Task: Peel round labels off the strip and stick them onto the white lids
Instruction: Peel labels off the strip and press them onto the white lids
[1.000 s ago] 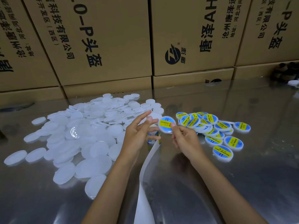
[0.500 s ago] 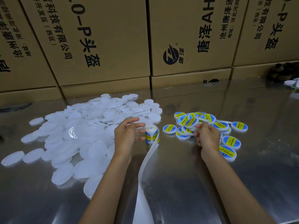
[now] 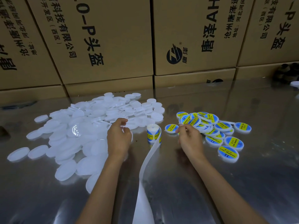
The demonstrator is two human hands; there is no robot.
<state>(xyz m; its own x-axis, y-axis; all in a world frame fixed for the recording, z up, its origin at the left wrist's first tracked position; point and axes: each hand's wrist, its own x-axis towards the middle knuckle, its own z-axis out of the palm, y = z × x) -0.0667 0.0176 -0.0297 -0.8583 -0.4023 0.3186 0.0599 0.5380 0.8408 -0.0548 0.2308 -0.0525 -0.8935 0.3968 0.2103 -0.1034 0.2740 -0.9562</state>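
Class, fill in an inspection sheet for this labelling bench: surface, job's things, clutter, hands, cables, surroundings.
Surface: shiny metal table, reflective.
Job's things: label roll upright between the hands; bare backing strip trails toward the viewer; plain white lids heaped left; labelled lids grouped right.
Clutter: dark object far right, too blurred to identify.
Hands: left hand over the plain lids, fingers curled; right hand beside the labelled lids; what either holds is unclear.
Cables: nothing seen.
Surroundings: printed cardboard boxes stacked behind the table.
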